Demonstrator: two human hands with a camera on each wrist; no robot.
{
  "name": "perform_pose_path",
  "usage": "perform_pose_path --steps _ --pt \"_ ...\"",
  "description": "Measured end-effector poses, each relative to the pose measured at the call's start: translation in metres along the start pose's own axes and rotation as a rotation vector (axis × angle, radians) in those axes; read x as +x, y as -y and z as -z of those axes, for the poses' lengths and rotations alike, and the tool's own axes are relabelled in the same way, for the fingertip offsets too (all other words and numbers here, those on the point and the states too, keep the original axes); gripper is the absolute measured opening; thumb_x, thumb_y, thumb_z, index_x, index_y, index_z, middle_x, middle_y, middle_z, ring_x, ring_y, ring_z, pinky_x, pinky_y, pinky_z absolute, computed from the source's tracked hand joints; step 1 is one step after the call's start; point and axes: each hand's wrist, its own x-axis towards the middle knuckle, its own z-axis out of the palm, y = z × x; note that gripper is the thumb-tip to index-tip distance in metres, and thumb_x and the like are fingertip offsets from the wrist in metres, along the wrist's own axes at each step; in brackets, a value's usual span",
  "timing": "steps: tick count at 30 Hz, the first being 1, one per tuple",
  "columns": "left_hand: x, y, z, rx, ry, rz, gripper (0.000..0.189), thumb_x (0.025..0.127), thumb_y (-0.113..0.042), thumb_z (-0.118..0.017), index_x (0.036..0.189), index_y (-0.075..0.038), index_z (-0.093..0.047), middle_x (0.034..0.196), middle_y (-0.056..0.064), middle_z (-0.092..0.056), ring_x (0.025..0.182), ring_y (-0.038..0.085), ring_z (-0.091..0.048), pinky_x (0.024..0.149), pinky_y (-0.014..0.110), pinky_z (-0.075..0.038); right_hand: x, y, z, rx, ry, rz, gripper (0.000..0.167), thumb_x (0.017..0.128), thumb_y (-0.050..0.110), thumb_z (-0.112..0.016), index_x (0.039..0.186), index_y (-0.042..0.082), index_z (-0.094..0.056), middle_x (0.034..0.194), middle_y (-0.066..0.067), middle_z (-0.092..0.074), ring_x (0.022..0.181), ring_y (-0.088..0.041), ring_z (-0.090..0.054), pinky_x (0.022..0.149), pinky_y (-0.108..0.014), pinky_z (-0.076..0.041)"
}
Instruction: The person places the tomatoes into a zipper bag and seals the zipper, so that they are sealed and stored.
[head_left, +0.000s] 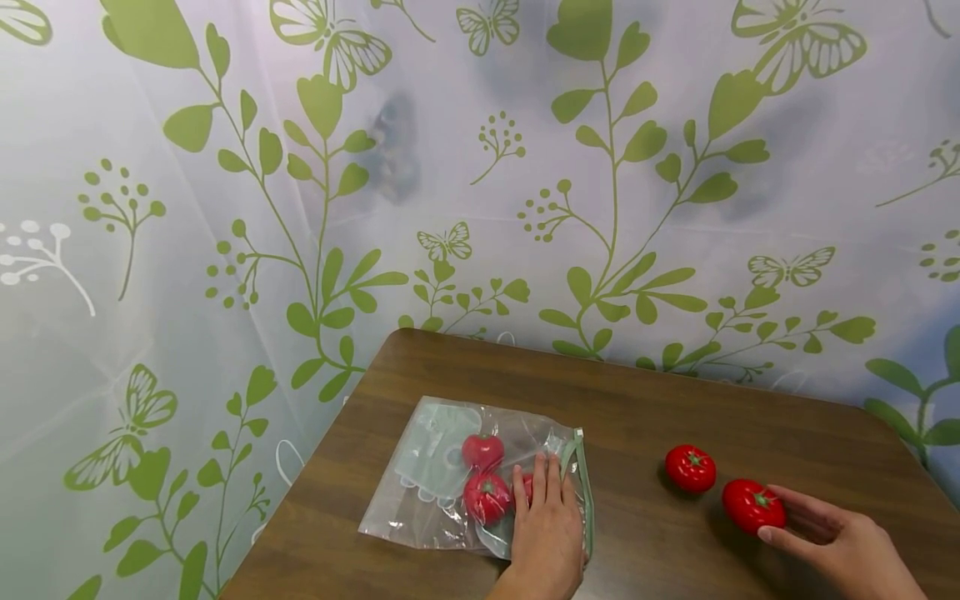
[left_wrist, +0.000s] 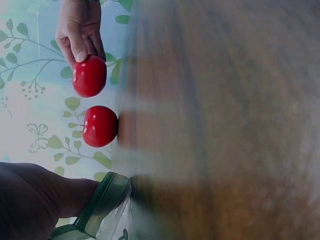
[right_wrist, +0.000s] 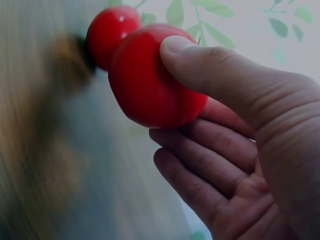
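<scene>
My right hand [head_left: 847, 537] pinches a red tomato [head_left: 753, 506] between thumb and fingers, a little above the table in the left wrist view. Another tomato [head_left: 690, 468] sits on the table just left of it, with its green stem top showing. On the left lies a clear zip bag [head_left: 397, 517] with a green zip edge facing right. Inside the bag are red tomatoes [head_left: 486, 498], one partly hidden under my fingers. My left hand [head_left: 547, 525] rests on the bag near its zip end, fingers straight and pointing away from me.
The brown wooden table [head_left: 622, 533] has a rounded far left corner. Close behind it hangs a pale curtain [head_left: 465, 208] printed with green leaves and butterflies. The loose tomato stands between the bag and my right hand.
</scene>
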Motion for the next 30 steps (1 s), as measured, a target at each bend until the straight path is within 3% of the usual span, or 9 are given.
perform_pose_path --steps 10,19,30 --pt "0.002 0.000 0.000 -0.013 0.018 -0.002 0.100 0.078 -0.058 -0.093 0.160 -0.016 -0.055 0.177 0.007 -0.039 0.168 0.031 -0.029 0.133 0.063 -0.026 -0.013 0.029 -0.001 0.017 -0.019 0.085 0.097 0.092 0.054 -0.086 0.154 -0.012 -0.052 0.143 -0.042 -0.061 0.123 -0.054 -0.072 0.081 -0.043 -0.067" --pt "0.002 0.000 0.001 -0.020 0.034 -0.001 0.098 0.080 -0.057 -0.092 0.161 -0.016 -0.055 0.177 0.008 -0.038 0.168 0.031 -0.028 0.133 0.063 -0.025 -0.012 0.051 -0.012 0.041 0.040 0.154 0.091 0.092 0.051 -0.087 0.156 -0.006 -0.055 0.148 -0.039 -0.060 0.127 -0.051 -0.071 0.082 -0.043 -0.068" --pt "0.003 0.000 0.001 -0.014 0.032 0.003 0.097 0.080 -0.057 -0.091 0.161 -0.016 -0.055 0.177 0.007 -0.038 0.168 0.031 -0.028 0.134 0.062 -0.025 -0.009 0.076 -0.032 0.171 0.117 0.260 0.074 0.094 0.034 -0.089 0.152 -0.001 -0.061 0.151 -0.036 -0.060 0.124 -0.039 -0.075 0.086 -0.036 -0.067"
